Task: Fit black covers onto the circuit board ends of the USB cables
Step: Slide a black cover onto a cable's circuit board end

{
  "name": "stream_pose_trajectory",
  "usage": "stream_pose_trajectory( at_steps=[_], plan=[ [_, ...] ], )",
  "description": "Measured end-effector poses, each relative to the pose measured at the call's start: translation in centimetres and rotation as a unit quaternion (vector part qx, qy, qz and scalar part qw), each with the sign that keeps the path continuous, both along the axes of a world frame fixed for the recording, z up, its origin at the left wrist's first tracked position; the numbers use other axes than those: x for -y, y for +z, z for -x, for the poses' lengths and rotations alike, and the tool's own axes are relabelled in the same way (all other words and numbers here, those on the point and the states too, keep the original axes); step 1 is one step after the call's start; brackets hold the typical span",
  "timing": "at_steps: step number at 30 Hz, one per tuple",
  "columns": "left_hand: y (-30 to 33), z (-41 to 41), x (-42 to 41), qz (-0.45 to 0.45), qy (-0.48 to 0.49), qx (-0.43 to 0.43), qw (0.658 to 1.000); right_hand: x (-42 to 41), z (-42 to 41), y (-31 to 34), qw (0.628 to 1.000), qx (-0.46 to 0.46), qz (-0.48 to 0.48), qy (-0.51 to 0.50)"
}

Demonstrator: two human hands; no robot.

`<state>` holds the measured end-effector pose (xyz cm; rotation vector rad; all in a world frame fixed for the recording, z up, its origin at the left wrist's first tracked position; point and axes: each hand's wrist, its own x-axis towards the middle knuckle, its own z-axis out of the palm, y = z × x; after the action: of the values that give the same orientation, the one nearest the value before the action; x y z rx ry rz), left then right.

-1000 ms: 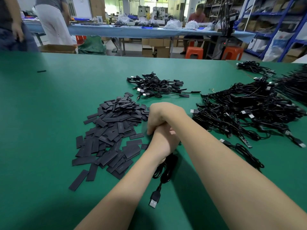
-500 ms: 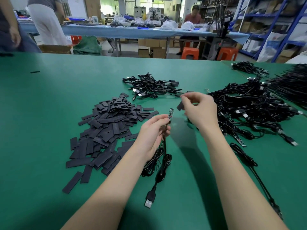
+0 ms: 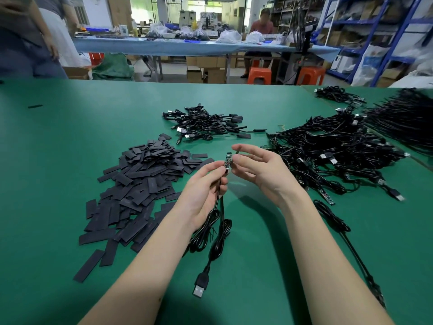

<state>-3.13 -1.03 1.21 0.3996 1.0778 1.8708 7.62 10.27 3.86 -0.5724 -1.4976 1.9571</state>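
Black USB cable (image 3: 219, 221) with bare circuit board end (image 3: 227, 159), pinched upright by left hand (image 3: 204, 188) above green table (image 3: 70, 141); right hand (image 3: 259, 168) just beside, pinching a small dark piece. Loose covers (image 3: 140, 184) lie left; workshop shelving (image 3: 375, 31) behind.

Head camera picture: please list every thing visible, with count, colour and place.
table: one, green, fills the foreground
flat covers: a loose pile, too many to count, black, on the table at left
covered cables: one small heap, black, centre, far side
uncovered cables: one big tangle, black, on the table at right
more cables: heaps, black, far right
held cable: one, black, hanging from the left hand to the table
USB plug: one, black and silver, on the table, near side
circuit board: one, bare, upright between the hands
stools: two, orange, background
left hand: pinches the board's lower end
right hand: pinches a small dark piece, probably a cover, beside the board
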Motion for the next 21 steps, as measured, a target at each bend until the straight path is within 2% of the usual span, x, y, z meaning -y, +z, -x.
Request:
stream_pose_trajectory(
  at_steps=[5,21],
  plan=[
    [0.0,0.0,0.2,-0.002,-0.021,0.003,1.0,-0.6,-1.1,0.4,0.997,-0.069,-0.015,-0.04],
    [-0.2,0.3,0.1,-0.014,-0.038,0.031,0.999,0.1,-0.8,0.3,0.994,-0.057,-0.062,-0.074]
  ],
)
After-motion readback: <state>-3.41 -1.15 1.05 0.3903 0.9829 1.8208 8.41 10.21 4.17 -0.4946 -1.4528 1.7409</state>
